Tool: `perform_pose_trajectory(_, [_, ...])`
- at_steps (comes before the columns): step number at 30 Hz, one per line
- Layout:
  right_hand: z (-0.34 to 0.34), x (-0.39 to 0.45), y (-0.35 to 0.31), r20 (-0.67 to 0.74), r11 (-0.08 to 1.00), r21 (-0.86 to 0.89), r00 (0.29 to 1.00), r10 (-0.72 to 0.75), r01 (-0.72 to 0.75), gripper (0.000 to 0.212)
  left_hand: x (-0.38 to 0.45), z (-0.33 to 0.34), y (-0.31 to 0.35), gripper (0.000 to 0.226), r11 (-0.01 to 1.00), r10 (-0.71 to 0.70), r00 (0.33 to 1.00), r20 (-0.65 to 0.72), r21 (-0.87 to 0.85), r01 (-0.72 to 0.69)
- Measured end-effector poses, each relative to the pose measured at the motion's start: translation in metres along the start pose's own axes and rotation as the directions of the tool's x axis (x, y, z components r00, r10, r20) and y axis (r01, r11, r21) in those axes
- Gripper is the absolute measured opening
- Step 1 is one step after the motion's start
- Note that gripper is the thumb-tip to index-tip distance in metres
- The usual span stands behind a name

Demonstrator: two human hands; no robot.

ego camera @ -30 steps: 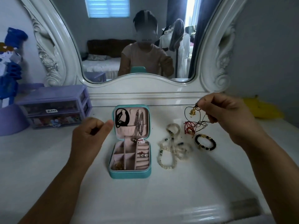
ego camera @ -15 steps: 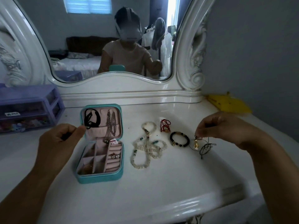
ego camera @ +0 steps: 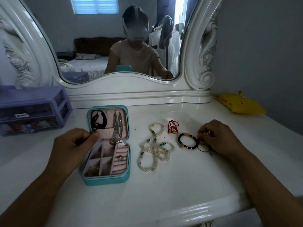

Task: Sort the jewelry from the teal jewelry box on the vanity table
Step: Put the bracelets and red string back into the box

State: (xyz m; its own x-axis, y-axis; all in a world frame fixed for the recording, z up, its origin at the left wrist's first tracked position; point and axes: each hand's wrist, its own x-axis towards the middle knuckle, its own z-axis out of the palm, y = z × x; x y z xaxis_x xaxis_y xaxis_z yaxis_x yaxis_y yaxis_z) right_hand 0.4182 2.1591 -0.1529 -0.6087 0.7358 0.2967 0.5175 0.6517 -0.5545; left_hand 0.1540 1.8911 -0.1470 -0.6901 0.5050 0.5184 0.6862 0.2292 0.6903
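The teal jewelry box point(ego camera: 106, 180) lies open on the white vanity table point(ego camera: 180, 185). Its pink lid holds a black band point(ego camera: 98, 119) and a silver chain point(ego camera: 118, 126); small earrings point(ego camera: 121, 158) sit in the tray. My left hand point(ego camera: 72, 146) is curled shut at the box's left side, thumb against the lid's edge. To the right of the box lie white bead bracelets point(ego camera: 155, 151), a red cord point(ego camera: 173, 126) and a black bead bracelet point(ego camera: 187, 141). My right hand point(ego camera: 219, 140) rests on the table beside it, fingers pinched on a black cord necklace point(ego camera: 204, 149).
A purple drawer unit point(ego camera: 32, 110) stands at the back left. A yellow pouch point(ego camera: 241, 105) lies at the back right by the wall. The ornate mirror frame point(ego camera: 131, 89) rises behind the box. The table's rounded front edge point(ego camera: 164, 208) is close to me.
My right hand carried the black cord necklace away from the red cord and lowered it onto the table right of the black bead bracelet. My left hand moved closer to the lid.
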Motion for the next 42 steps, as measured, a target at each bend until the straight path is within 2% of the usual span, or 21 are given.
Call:
perform_pose_trajectory(6, [0.000, -0.001, -0.001, -0.186, 0.996, 0.024, 0.979, -0.079, 0.085, 0.012, -0.001, 0.002, -0.003, 0.029, 0.998, 0.050, 0.998, 0.027, 0.040, -0.052])
perform_pose_trajectory(10, [0.003, -0.005, 0.000, -0.117, 0.997, 0.006, 0.990, -0.074, 0.076, 0.011, -0.001, 0.002, -0.004, 0.028, 0.999, 0.051, 0.998, 0.024, 0.007, -0.051])
perform_pose_trajectory(14, [-0.001, -0.007, -0.014, -0.239, 0.988, 0.013, 0.960, -0.144, 0.151, 0.012, -0.002, 0.000, 0.000, 0.025, 0.998, 0.059, 0.998, -0.011, 0.000, -0.059])
perform_pose_trajectory(17, [0.002, -0.011, -0.032, -0.176, 0.976, 0.044, 0.964, -0.200, 0.211, 0.007, -0.002, -0.002, 0.012, 0.014, 0.992, 0.123, 0.992, -0.028, -0.011, -0.123])
perform_pose_trajectory(19, [0.008, -0.014, -0.041, -0.129, 0.971, 0.056, 0.966, -0.223, 0.232, 0.007, -0.002, -0.003, 0.025, 0.012, 0.970, 0.240, 0.969, 0.051, 0.027, -0.242])
perform_pose_trajectory(21, [0.014, -0.017, -0.048, -0.106, 0.968, 0.094, 0.970, -0.221, 0.231, 0.011, -0.005, 0.000, 0.040, 0.008, 0.937, 0.343, 0.919, 0.195, -0.002, -0.349])
perform_pose_trajectory(24, [0.022, -0.023, -0.060, -0.074, 0.960, 0.165, 0.973, -0.218, 0.228, 0.014, -0.012, 0.015, 0.052, 0.019, 0.920, 0.374, 0.827, 0.420, -0.054, -0.389])
perform_pose_trajectory(27, [0.032, -0.030, -0.074, -0.005, 0.939, 0.185, 0.956, -0.293, 0.288, 0.014, -0.015, 0.032, 0.057, 0.017, 0.900, 0.371, 0.752, 0.544, -0.013, -0.435])
perform_pose_trajectory(30, [0.036, -0.032, -0.077, 0.001, 0.936, 0.174, 0.950, -0.312, 0.307, 0.016, -0.017, 0.045, 0.066, 0.014, 0.904, 0.341, 0.743, 0.576, 0.017, -0.428])
perform_pose_trajectory(37, [0.034, -0.031, -0.057, -0.034, 0.979, 0.124, 0.987, -0.159, 0.162, 0.016, -0.021, 0.066, 0.077, 0.025, 0.894, 0.252, 0.686, 0.683, 0.107, -0.435])
perform_pose_trajectory(42, [0.037, -0.033, -0.051, -0.100, 0.978, 0.149, 0.986, -0.130, 0.144, 0.016, -0.023, 0.068, 0.070, 0.022, 0.898, 0.222, 0.731, 0.645, 0.157, -0.412])
